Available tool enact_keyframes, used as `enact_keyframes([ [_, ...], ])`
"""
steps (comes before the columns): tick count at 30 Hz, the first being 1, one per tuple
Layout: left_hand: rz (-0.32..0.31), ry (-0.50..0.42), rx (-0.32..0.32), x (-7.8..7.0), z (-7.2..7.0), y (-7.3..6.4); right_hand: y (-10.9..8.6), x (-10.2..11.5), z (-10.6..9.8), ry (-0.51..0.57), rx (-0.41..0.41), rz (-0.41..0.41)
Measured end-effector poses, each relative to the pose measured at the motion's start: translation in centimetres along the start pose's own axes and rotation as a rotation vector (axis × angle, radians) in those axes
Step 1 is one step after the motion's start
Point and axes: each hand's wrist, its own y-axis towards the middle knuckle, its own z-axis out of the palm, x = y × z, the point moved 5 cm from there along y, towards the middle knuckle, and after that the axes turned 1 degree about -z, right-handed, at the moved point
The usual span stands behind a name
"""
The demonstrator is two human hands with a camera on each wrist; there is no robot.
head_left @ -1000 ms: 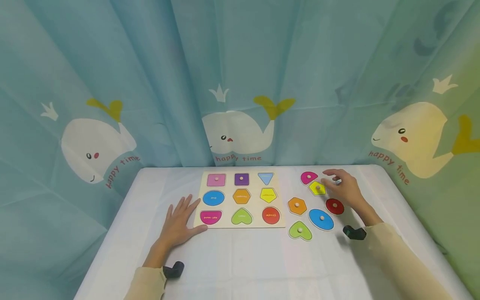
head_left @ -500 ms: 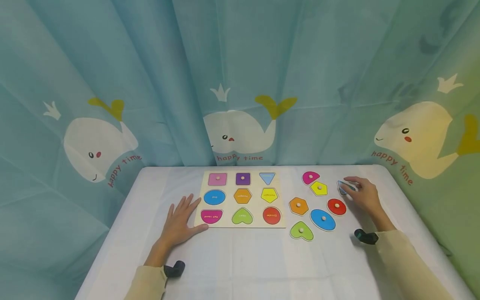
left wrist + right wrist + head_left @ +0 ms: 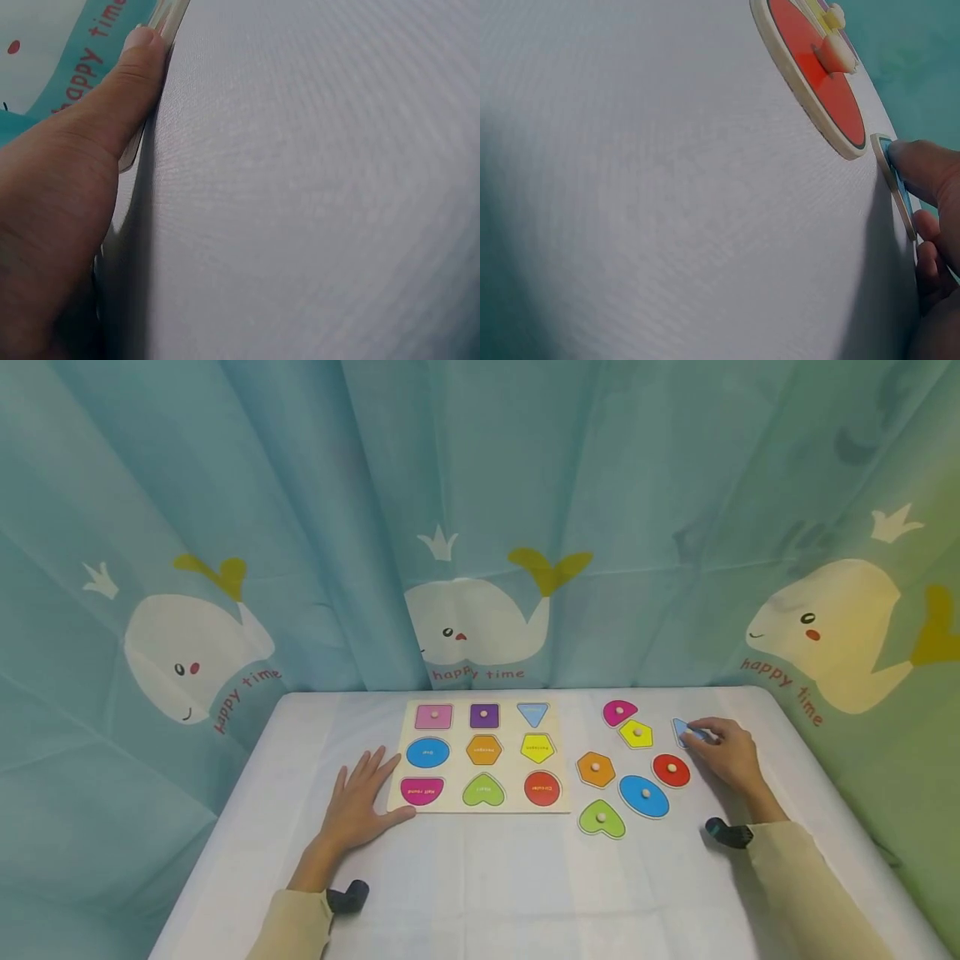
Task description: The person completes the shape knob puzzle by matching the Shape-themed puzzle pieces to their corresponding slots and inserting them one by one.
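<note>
A wooden shape puzzle board (image 3: 457, 772) lies on the table, left of the loose pieces. My left hand (image 3: 356, 806) rests flat at its left side, fingers spread, the thumb touching the board's corner in the left wrist view. At the far right of the table, my right hand (image 3: 731, 752) pinches the light blue triangle puzzle piece (image 3: 678, 727) between thumb and fingers. Its knob is mostly hidden by the hand. The right wrist view has the thumb on the triangle's blue face, close to the table. A red circle piece (image 3: 671, 771) lies just nearer than the triangle.
Other knobbed pieces lie loose: magenta half round (image 3: 619, 713), yellow pentagon (image 3: 636, 734), orange hexagon (image 3: 596, 770), blue oval (image 3: 643, 797) and green heart (image 3: 602, 819). A pink rectangle (image 3: 433, 717) and purple square (image 3: 484, 715) sit in the board. A curtain (image 3: 637, 527) hangs behind.
My right hand has moved right from beside the yellow pentagon to the blue triangle and taken hold of it; the triangle has turned slightly. The left hand has stayed in place.
</note>
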Motion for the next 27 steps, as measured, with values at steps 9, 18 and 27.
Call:
enact_keyframes([
  [9, 0.017, 0.043, 0.0, 0.05, -0.34, 0.1, -0.03, -0.33, 0.07, 0.005, -0.025, 0.018],
  [18, -0.002, 0.009, 0.016, 0.73, -0.4, 0.47, -0.15, -0.45, 0.3, 0.018, -0.028, 0.054],
  [27, -0.007, -0.001, 0.023, 0.81, -0.22, 0.61, -0.13, -0.65, 0.01, -0.001, -0.027, 0.062],
])
